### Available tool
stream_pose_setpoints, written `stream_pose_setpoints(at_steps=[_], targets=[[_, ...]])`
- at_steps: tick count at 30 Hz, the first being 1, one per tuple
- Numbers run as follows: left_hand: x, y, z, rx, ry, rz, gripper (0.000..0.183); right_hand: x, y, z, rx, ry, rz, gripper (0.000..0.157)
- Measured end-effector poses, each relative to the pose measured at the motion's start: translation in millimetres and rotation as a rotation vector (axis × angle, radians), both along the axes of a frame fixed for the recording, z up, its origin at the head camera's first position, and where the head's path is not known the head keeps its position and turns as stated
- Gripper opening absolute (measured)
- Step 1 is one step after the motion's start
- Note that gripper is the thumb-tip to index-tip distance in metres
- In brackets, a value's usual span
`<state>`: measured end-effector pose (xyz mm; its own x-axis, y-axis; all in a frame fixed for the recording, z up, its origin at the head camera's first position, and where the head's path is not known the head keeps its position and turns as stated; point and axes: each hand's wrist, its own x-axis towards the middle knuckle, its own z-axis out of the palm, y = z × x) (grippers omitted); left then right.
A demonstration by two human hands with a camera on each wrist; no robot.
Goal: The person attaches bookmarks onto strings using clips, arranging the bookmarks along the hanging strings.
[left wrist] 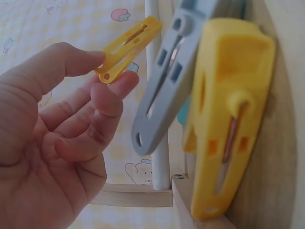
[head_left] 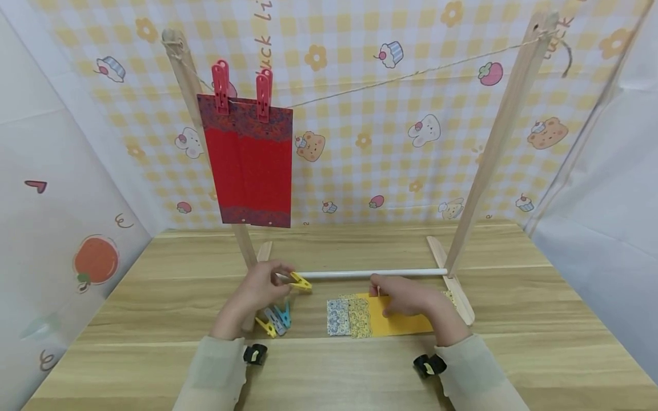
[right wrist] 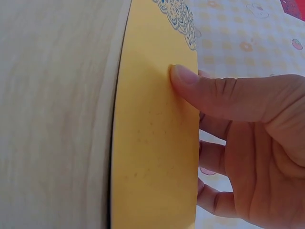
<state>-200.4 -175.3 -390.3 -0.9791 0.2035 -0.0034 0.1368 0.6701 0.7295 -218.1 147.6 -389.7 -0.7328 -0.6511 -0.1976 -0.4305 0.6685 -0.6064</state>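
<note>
My left hand (head_left: 263, 287) pinches a yellow clothespin (head_left: 300, 282) between thumb and fingertips, just above the table near the white rod. Below that hand lie another yellow clothespin (head_left: 267, 327), a grey clothespin (left wrist: 164, 78) and a blue clothespin (head_left: 283, 315). My right hand (head_left: 403, 295) grips the far long edge of a yellow card (head_left: 401, 326) with lacy patterned ends. In the right wrist view the thumb (right wrist: 205, 90) presses on its face while the other fingers reach behind the edge. A blue-patterned card end (head_left: 337, 317) shows from under it at the left.
A wooden frame with a left post (head_left: 183, 71) and right post (head_left: 496, 148) stands on the table, joined low by a white rod (head_left: 349, 274). Twine (head_left: 380, 84) sags between the posts. A red card (head_left: 252, 171) hangs at its left from two red clothespins (head_left: 264, 96).
</note>
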Motion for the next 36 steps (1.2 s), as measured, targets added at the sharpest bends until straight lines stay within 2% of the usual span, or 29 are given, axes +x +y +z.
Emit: stream_pose_setpoints(at_steps=[8, 12, 17, 31, 36], targets=[[0.9, 1.5, 1.6, 0.072, -0.020, -0.048, 0.031, 0.7, -0.3, 4.1, -0.010, 0.010, 0.030, 0.031], [2.7, 3.3, 3.4, 0.096, -0.033, -0.094, 0.028, 0.7, -0.6, 4.6, -0.005, 0.025, 0.034, 0.031], [3.6, 4.9, 4.6, 0.094, -0.011, -0.151, 0.030, 0.6, -0.6, 5.3, -0.008, 0.021, 0.032, 0.030], [8.6, 11.2, 12.1, 0.094, 0.038, -0.191, 0.039, 4.4, -1.7, 12.0, 0.001, 0.018, 0.020, 0.029], [9.9, 12.2, 15.0, 0.096, 0.076, -0.227, 0.040, 4.3, -2.5, 13.2, 0.003, 0.030, 0.036, 0.029]])
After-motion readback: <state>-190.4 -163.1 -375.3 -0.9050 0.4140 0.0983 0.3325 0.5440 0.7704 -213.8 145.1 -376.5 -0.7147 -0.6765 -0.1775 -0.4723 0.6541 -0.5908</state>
